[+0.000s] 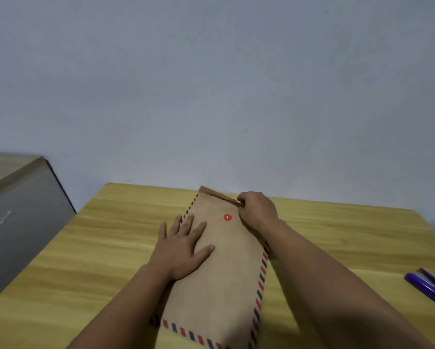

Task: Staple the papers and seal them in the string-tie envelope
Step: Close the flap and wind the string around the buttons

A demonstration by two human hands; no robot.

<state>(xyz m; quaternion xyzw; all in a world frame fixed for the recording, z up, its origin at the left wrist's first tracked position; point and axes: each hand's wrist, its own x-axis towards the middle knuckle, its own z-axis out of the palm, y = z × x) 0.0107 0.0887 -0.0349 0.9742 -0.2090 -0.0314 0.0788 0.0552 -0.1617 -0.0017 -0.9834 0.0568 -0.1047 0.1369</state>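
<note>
Right hand (258,210): fingers (241,197) curled, pinching the envelope's flap (219,193) at its far right corner. Flap looks partly folded; how far it's closed, can't tell.

Left hand (183,248): fingers (186,222) straight and spread, palm flat on the envelope (219,285), pressing the left half down. Fingertips reach the envelope's left striped edge; pinky hangs past it over the tabletop (85,260).

Envelope: brown, red-and-blue striped border, lies flat, long axis running away from the person, tilted slightly. Red button (227,217) sits just below the flap, between the two hands. String not visible. Papers not visible.

Edges: envelope's far end is close to the tabletop's back edge, which meets the wall (211,84). Near end runs out of frame at the bottom.

Room: bare tabletop on both sides of the envelope, wider to its right. Purple pen (428,288) well to the envelope's right, at the frame edge. Grey cabinet (22,222) off the tabletop's left edge, well apart from the envelope.
</note>
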